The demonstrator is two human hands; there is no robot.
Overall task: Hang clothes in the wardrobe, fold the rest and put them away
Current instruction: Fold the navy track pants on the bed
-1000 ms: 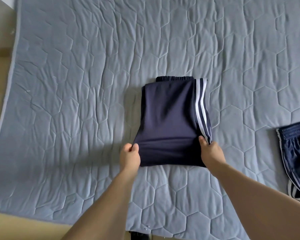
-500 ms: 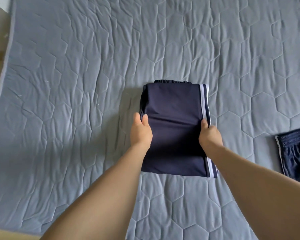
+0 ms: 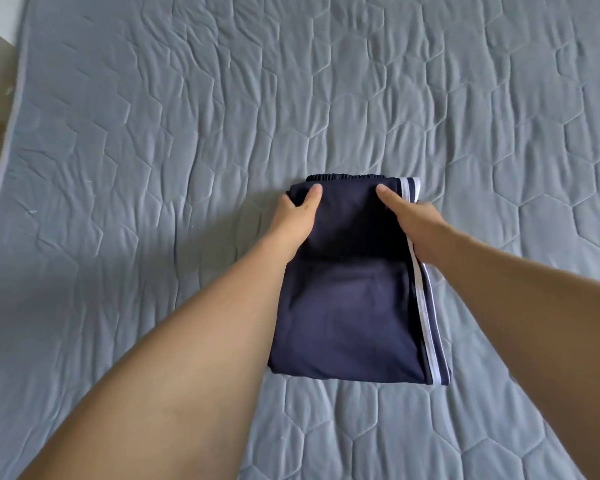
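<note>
Two hands are on one folded garment. The trousers (image 3: 354, 306), dark navy with white stripes running down their right edge, lie folded into a compact rectangle on the bed (image 3: 153, 150), roughly at the middle of the head view. A gathered elastic waistband shows at the far edge of the fold, partly covered by the top layer.

Left hand (image 3: 297, 214): at the far left corner of the fold. Thumb lies on top of the cloth, fingers curl over the left edge and go out of sight beneath it, so the hand pinches the upper layer there.

Right hand (image 3: 413, 220): at the far right corner, just beside the white stripes. Thumb lies on top of the cloth, pointing away from the person; the other fingers are hidden past the striped edge, wrapped round it, so this hand grips that side of the fold.

Both forearms reach in from the near edge of the view, one on each side of the garment.

Bed surface: grey quilted cover with a stitched hexagon pattern, wrinkled on the left half. Pale floor shows at the far left edge. A small sliver of dark fabric shows at the right border; cannot tell what it is.
</note>
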